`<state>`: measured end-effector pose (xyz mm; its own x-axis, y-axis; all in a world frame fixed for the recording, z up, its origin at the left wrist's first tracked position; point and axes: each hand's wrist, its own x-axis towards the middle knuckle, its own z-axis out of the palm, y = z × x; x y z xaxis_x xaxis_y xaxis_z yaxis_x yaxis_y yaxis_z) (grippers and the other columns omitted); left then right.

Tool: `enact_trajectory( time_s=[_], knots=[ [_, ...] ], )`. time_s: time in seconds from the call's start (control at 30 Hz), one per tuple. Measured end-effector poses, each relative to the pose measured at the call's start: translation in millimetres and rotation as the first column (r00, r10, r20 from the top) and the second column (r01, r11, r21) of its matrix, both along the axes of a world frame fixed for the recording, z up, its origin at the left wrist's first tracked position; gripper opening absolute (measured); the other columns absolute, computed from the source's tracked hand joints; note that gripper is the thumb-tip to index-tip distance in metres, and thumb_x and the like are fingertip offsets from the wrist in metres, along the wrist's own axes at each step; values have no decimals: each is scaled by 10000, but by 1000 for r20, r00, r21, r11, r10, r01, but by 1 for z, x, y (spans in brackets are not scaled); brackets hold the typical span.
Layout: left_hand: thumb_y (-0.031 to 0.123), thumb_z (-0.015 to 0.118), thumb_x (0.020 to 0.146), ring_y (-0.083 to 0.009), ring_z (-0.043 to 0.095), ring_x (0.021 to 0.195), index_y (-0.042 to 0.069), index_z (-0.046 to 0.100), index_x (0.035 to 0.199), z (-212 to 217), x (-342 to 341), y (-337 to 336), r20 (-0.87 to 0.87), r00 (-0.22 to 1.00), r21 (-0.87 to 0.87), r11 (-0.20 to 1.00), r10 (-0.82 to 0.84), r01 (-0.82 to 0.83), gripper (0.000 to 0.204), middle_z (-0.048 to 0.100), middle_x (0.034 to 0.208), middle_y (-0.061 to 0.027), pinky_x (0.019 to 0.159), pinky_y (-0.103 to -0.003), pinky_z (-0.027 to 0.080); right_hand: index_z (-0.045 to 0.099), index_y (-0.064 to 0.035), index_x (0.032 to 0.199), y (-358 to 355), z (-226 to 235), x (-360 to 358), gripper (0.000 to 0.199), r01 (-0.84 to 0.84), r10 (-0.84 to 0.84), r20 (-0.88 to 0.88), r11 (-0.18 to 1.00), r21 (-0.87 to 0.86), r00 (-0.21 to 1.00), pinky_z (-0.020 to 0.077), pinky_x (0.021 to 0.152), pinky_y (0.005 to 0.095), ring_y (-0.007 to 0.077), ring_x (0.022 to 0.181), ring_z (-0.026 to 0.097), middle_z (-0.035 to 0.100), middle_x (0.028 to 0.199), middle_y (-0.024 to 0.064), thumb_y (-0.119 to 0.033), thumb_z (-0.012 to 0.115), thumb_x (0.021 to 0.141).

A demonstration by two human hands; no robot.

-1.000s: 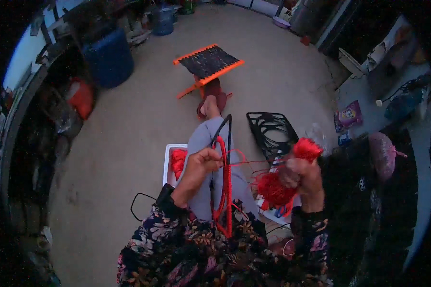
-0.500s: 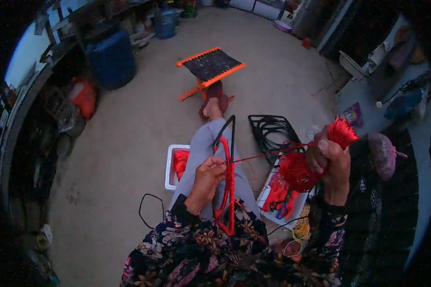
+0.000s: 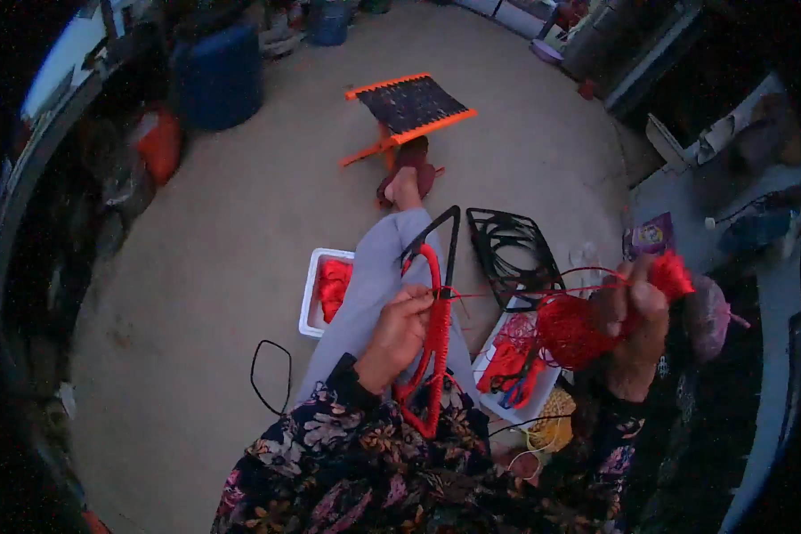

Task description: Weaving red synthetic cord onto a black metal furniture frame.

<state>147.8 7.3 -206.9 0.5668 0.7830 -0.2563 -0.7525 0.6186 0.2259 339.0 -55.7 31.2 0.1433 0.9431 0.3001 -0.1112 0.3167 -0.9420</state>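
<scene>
My left hand [image 3: 395, 340] pinches the side of a slim black frame [image 3: 454, 238] standing over my lap. Much of the frame is wound closely with red cord [image 3: 437, 345]; its upper end is bare black. My right hand [image 3: 639, 311], off to the right, is closed around a hank of shiny red cord [image 3: 670, 274]. A loose bundle of darker red cord [image 3: 568, 331] hangs beside that hand. Two strands run from the right hand leftward, one of them taut to the frame by my left fingertips.
White foam boxes with red cord stand at my left [image 3: 306, 307] and right [image 3: 505, 411]. A stack of black frames [image 3: 507, 254] lies by the right box, and one black loop [image 3: 256, 374] on the floor at left. An orange folding stool [image 3: 409, 107] stands ahead by my foot.
My left hand has moved in against the frame, its fingertips now at the wound edge. The right hand still grips the hank, and a strand near it now bows upward. The view has shifted slightly.
</scene>
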Motion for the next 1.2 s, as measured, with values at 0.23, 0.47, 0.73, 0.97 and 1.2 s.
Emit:
enact_trajectory(
  time_s=[0.23, 0.47, 0.73, 0.97, 1.2],
  knots=[
    [54, 561, 830, -284, 623, 776, 41, 510, 1015, 10, 4, -8, 52, 999, -93, 996, 8, -3, 193, 626, 921, -135, 710, -414, 523, 391, -104, 801, 11, 27, -3, 155, -164, 166, -125, 986, 29, 978, 349, 342, 216, 85, 374, 394, 417, 531, 13, -160, 458, 929],
    [115, 568, 867, -230, 631, 772, 23, 516, 1076, 34, -9, -13, 77, 977, 119, 974, -200, 190, 235, 627, 905, -117, 698, -364, 532, 406, -93, 828, 29, 54, -29, 124, -347, 347, -3, 937, 52, 938, 337, 326, 217, 71, 354, 395, 418, 518, 8, -132, 436, 942],
    [106, 571, 896, -173, 639, 855, 16, 506, 1162, 17, -2, -9, 17, 979, 136, 970, -204, 200, 288, 636, 977, -93, 732, -302, 543, 447, -68, 840, 31, 66, -67, 105, -483, 469, -153, 873, -67, 870, 337, 332, 239, 114, 332, 377, 432, 548, 30, -127, 533, 837],
    [128, 645, 850, -176, 594, 889, 38, 439, 1243, 35, -3, -7, -124, 966, 156, 957, -226, 244, 453, 597, 985, -91, 789, -294, 494, 484, -72, 788, 17, 52, -83, 180, -45, 104, 369, 985, -165, 924, 338, 375, 253, 107, 406, 415, 459, 586, 14, -210, 599, 801],
    [120, 682, 775, -179, 577, 937, 41, 624, 1006, 64, -16, 4, -375, 391, 922, 292, 841, 256, 251, 591, 987, -100, 806, -325, 469, 510, -92, 802, 30, 76, -60, 223, 19, 16, 520, 998, -62, 854, 355, 423, 257, 97, 472, 453, 481, 628, -6, -268, 646, 793]
  ],
)
